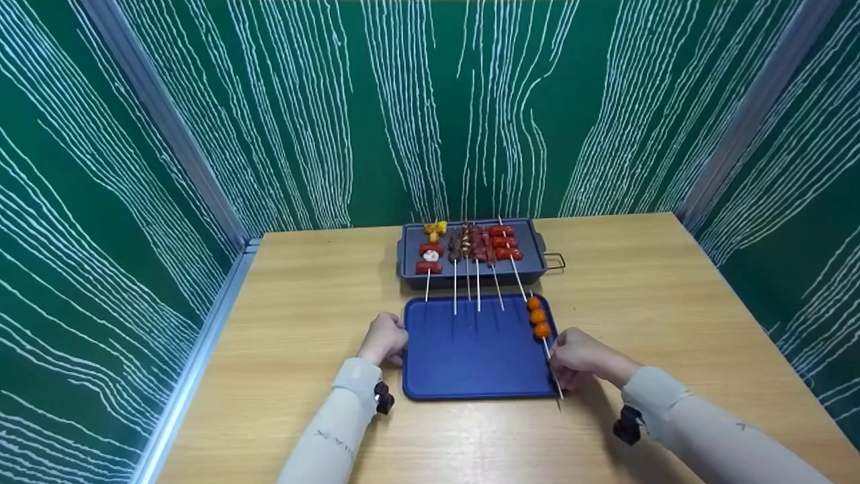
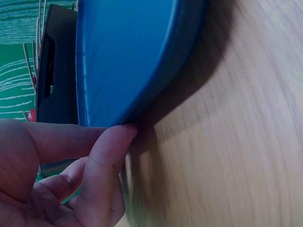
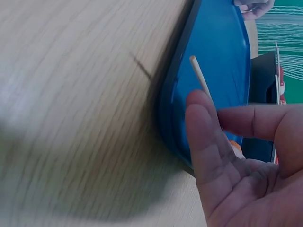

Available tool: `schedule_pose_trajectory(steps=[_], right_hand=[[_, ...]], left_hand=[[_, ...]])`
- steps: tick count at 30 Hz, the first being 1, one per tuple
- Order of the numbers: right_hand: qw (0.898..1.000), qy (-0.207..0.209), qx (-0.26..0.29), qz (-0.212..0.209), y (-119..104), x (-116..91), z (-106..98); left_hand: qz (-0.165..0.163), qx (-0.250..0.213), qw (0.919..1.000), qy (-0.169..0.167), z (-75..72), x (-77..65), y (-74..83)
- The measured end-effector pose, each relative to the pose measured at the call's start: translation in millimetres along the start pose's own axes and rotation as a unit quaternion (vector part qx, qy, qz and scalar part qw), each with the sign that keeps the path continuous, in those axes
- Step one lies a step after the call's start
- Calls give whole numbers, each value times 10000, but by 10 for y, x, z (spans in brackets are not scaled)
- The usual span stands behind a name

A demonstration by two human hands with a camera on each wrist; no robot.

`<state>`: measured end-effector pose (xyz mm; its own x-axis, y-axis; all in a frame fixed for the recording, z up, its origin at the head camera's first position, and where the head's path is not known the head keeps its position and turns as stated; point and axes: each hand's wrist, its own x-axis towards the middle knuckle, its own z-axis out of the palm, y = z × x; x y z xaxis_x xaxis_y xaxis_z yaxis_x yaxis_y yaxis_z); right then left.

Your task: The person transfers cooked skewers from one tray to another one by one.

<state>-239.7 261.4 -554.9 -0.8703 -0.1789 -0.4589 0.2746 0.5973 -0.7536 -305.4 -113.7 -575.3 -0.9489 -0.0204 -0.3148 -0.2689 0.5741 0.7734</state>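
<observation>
Two bare hands on my feed, both busy; placing everything by the blue tray (image 1: 470, 366). Left hand (image 1: 383, 339) is at the tray's left rim, its grip pinched down to about the rim's thickness, thumb and finger on it, as the left wrist view shows me. Right hand (image 1: 579, 359) is at the tray's right rim, toward the near corner. That grip is nearly closed too, pinching the orange-ball skewer (image 1: 538, 316) by its bare stick, with the stick end poking out past the fingers. Three orange balls sit in a row at the tray's far right corner. I can't tell if the skewer touches the tray.

Grey pan (image 1: 532, 247) stands just beyond the tray's far rim, wire handle (image 1: 555, 261) sticking out right. On it, left to right: mixed skewer (image 1: 428, 267) with red, white and yellow pieces, dark meat skewers (image 1: 478, 245), red skewer (image 1: 505, 242). Sticks point back at the tray, several reaching over its far rim. Wooden desk (image 1: 316, 282) under all of it. Light sleeves (image 1: 322, 430) come in from the tray's near side, black device (image 1: 383, 398) at each cuff.
</observation>
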Motion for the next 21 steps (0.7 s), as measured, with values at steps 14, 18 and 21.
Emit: schedule_pose_trajectory(steps=[14,18,21], right_hand=[[9992,69,-389,-19,-31,43,43],[9989,43,-467,11,-37,41,26],[9986,30,-520,89,-58,38,-2]], left_hand=[[65,-95,9999,-19,-9,18,-7],[131,-184,9997,-75,-6,22,-22],[141,-182,9997,-61,-2,11,-28]])
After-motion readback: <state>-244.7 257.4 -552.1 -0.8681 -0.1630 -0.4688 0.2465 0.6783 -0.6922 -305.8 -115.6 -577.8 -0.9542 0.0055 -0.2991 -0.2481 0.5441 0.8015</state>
